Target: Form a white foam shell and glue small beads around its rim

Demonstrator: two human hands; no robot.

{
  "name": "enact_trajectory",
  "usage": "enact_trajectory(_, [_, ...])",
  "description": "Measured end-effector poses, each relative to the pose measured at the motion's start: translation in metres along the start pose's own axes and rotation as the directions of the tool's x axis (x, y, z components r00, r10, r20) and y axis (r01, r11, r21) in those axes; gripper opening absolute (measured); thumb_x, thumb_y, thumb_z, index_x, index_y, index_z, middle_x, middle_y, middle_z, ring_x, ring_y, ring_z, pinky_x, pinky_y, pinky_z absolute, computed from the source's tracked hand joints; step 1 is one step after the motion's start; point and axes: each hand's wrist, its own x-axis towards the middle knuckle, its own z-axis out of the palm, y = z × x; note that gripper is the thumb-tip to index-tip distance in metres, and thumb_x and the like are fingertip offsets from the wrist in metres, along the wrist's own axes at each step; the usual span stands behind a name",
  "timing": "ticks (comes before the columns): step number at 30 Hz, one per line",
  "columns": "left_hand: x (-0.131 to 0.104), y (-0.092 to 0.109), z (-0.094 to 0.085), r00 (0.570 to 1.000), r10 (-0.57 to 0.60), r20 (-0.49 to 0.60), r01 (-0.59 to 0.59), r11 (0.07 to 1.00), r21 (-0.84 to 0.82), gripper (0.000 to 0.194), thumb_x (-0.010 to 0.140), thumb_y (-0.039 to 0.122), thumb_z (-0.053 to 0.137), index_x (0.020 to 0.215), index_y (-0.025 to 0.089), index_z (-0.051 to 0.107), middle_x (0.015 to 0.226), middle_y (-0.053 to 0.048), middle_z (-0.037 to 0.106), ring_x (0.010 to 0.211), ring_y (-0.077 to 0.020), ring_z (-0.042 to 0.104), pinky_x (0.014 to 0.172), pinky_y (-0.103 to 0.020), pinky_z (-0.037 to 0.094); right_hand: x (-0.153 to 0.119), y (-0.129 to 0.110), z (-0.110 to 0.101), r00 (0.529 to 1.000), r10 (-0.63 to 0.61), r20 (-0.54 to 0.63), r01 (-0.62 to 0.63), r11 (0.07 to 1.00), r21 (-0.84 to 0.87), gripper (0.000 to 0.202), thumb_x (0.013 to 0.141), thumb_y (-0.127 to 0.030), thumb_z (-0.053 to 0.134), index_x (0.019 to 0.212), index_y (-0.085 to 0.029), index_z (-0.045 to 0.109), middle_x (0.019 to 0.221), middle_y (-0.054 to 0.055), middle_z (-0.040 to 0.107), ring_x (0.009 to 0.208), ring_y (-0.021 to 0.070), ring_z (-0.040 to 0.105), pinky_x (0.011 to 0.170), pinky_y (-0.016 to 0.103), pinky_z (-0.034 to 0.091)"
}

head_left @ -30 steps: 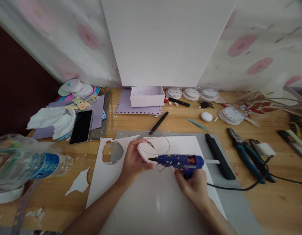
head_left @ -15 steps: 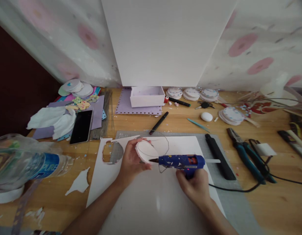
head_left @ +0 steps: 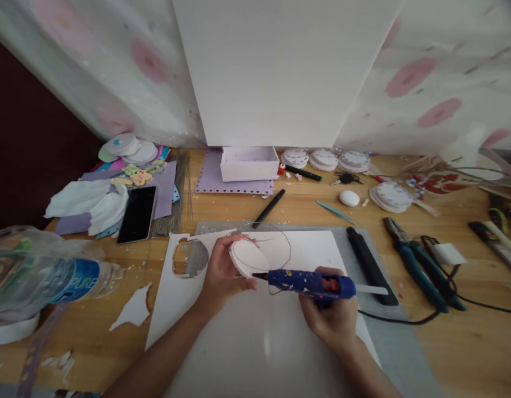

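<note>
Between its thumb and fingers my left hand (head_left: 222,273) grips a white foam disc (head_left: 250,257) by the edge, tilted toward me. My right hand (head_left: 332,315) is wrapped round a blue glue gun (head_left: 305,283), whose dark nozzle meets the disc's lower right rim. A white glue stick (head_left: 372,289) sticks out of the gun's back. Thin wire (head_left: 290,251) loops around the disc. Beneath both hands lies a white foam board (head_left: 255,342) with a round hole cut near its far left corner.
Right of the board are a black craft knife (head_left: 371,265), pliers (head_left: 419,265) and the gun's cord (head_left: 404,321). Behind stand a white box (head_left: 249,166), a marker (head_left: 269,208) and decorated discs (head_left: 391,196). A phone (head_left: 138,214) and a plastic bottle (head_left: 79,279) lie left.
The back of the glue gun has swung down and slightly right in my right hand, while its nozzle stays at the disc's rim. My left hand holds nearly still.
</note>
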Motion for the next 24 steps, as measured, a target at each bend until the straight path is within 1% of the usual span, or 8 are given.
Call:
enact_trajectory(3, [-0.001,-0.002,0.001,1.0,-0.006,0.021,0.006,1.0,0.007,0.073,0.047,0.027,0.089,0.11,0.026,0.053,0.12,-0.008,0.053,0.112,-0.0276,0.055,0.093,-0.04,0.046,-0.001,0.002,0.0,0.998,-0.049,-0.038,0.049,0.999,0.0,0.017,0.069,-0.024,0.056,0.083,-0.022,0.047,0.051,-0.006,0.051,0.038,0.0119,0.046,0.04,0.024,0.035])
enact_trajectory(5, [-0.001,-0.005,0.001,0.999,-0.018,0.031,0.018,1.0,-0.001,0.072,0.048,0.026,0.089,0.11,0.026,0.053,0.119,-0.007,0.054,0.112,-0.0272,0.055,0.091,-0.039,0.047,-0.001,0.001,0.0,0.998,-0.035,-0.058,0.033,0.999,-0.02,0.018,0.068,-0.024,0.056,0.083,-0.022,0.048,0.051,-0.007,0.052,0.038,0.0118,0.046,0.04,0.023,0.036])
enact_trajectory(9, [-0.002,-0.007,0.0,0.998,-0.044,0.048,0.044,0.999,-0.014,0.07,0.05,0.025,0.089,0.11,0.025,0.052,0.117,-0.007,0.056,0.111,-0.0258,0.056,0.091,-0.039,0.047,0.001,-0.003,0.001,0.995,0.085,-0.052,-0.086,0.996,-0.019,0.018,0.067,-0.026,0.056,0.083,-0.021,0.051,0.047,-0.008,0.051,0.036,0.011,0.046,0.04,0.022,0.037])
enact_trajectory(12, [-0.002,-0.006,0.001,0.999,-0.026,0.043,0.026,1.0,0.001,0.07,0.049,0.024,0.089,0.109,0.025,0.053,0.115,-0.006,0.058,0.109,-0.0242,0.056,0.09,-0.036,0.048,0.002,-0.006,0.003,0.981,0.19,0.037,-0.19,0.982,0.006,0.015,0.068,-0.032,0.058,0.065,-0.021,0.047,0.043,-0.007,0.046,0.036,0.0095,0.042,0.039,0.022,0.035])
enact_trajectory(14, [-0.002,-0.004,0.002,0.999,-0.038,0.017,0.038,0.999,0.01,0.07,0.048,0.023,0.089,0.108,0.024,0.053,0.114,-0.006,0.057,0.109,-0.0235,0.056,0.089,-0.034,0.048,0.002,-0.008,0.004,0.962,0.259,0.081,-0.261,0.965,0.013,0.027,0.068,-0.037,0.06,0.057,-0.022,0.041,0.042,-0.006,0.045,0.036,0.0087,0.04,0.039,0.022,0.033])
enact_trajectory(19, [0.001,-0.001,0.004,0.993,-0.1,-0.069,0.099,0.995,-0.018,0.063,0.054,0.021,0.086,0.107,0.024,0.052,0.115,-0.006,0.057,0.109,-0.0234,0.056,0.087,-0.034,0.049,0.001,-0.015,0.007,0.925,0.362,0.116,-0.371,0.926,0.069,0.033,0.066,-0.043,0.065,0.058,-0.021,0.042,0.043,-0.007,0.045,0.038,0.0078,0.038,0.038,0.021,0.032])
enact_trajectory(22, [0.003,-0.001,0.003,0.985,-0.098,-0.143,0.093,0.995,-0.045,0.061,0.055,0.026,0.086,0.105,0.022,0.052,0.11,-0.006,0.06,0.104,-0.0214,0.059,0.086,-0.033,0.049,0.003,-0.019,0.01,0.915,0.394,0.083,-0.4,0.914,0.072,0.034,0.065,-0.044,0.068,0.06,-0.021,0.043,0.045,-0.006,0.047,0.04,0.0088,0.041,0.04,0.022,0.034])
enact_trajectory(24, [0.004,0.001,0.003,0.977,-0.118,-0.178,0.107,0.992,-0.068,0.063,0.054,0.031,0.086,0.106,0.021,0.052,0.108,-0.006,0.061,0.103,-0.0213,0.059,0.086,-0.032,0.049,0.006,-0.017,0.007,0.912,0.409,0.022,-0.409,0.909,0.077,0.034,0.065,-0.045,0.069,0.063,-0.021,0.045,0.047,-0.005,0.05,0.042,0.0103,0.045,0.041,0.022,0.037])
